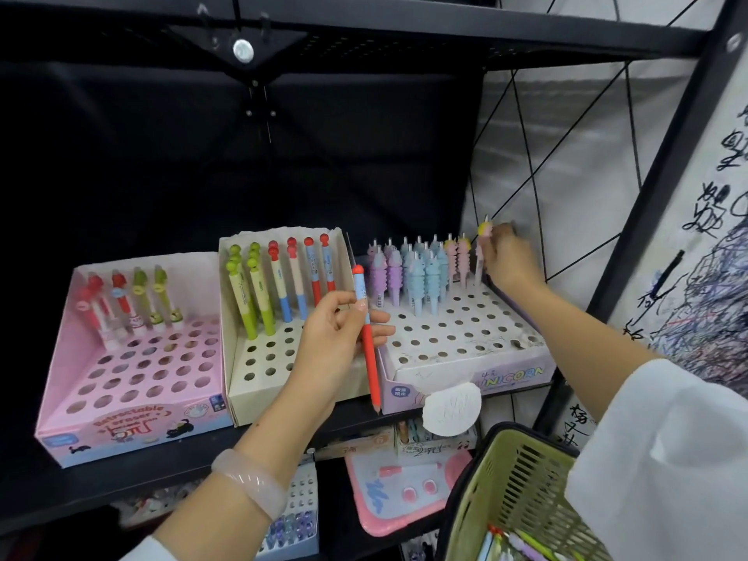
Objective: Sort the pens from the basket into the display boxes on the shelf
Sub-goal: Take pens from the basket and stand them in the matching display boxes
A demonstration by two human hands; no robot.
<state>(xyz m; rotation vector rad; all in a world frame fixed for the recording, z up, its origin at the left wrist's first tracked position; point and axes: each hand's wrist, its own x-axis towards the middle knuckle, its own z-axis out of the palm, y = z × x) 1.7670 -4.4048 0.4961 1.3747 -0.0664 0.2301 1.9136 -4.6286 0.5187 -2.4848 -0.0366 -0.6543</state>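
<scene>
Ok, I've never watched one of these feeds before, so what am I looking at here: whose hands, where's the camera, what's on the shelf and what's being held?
There is no machine: a person wears one camera on the head, looking down at their own bare hands. On the black shelf stand three display boxes with holes: a pink box, a cream box and a unicorn box, each partly filled with upright pens. The left hand grips a red pen. The right hand pinches a pink unicorn pen at the unicorn box's back row. The green basket at lower right holds more pens.
</scene>
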